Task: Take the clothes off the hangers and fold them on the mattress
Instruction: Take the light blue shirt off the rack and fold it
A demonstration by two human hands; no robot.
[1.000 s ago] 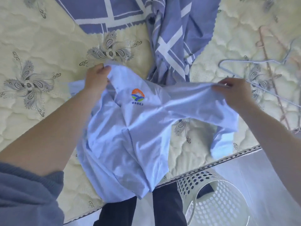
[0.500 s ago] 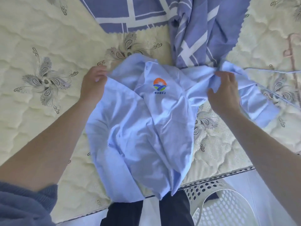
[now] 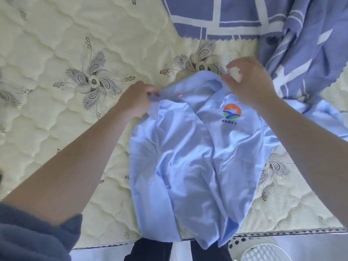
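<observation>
While the light blue shirt [image 3: 195,166] lies front-up and crumpled on the cream quilted mattress [image 3: 56,91], the person bends over it with both forearms stretched out from the near edge. The left hand [image 3: 135,99] pinches the fabric at the shirt's left shoulder, close to the collar, fingers closed on a fold of cloth. The right hand [image 3: 248,81] grips the collar at the far side, thumb and fingers curled around its edge and lifting it slightly off the bed. A round orange, blue and green logo [image 3: 232,112] sits on the chest just below that hand, with small blue lettering under it that I cannot read. The shirt's hem spills over the near edge of the mattress, hanging in front of the person's dark trousers [image 3: 150,250]. One sleeve trails off to the right under the right forearm. Beyond the collar, a blue sheet with white stripes [image 3: 301,44] is bunched across the far right of the bed. A white perforated laundry basket [image 3: 263,249] stands on the floor, just beside the mattress edge. A grey-blue knitted sleeve [image 3: 33,236] is pushed up on the left arm.
</observation>
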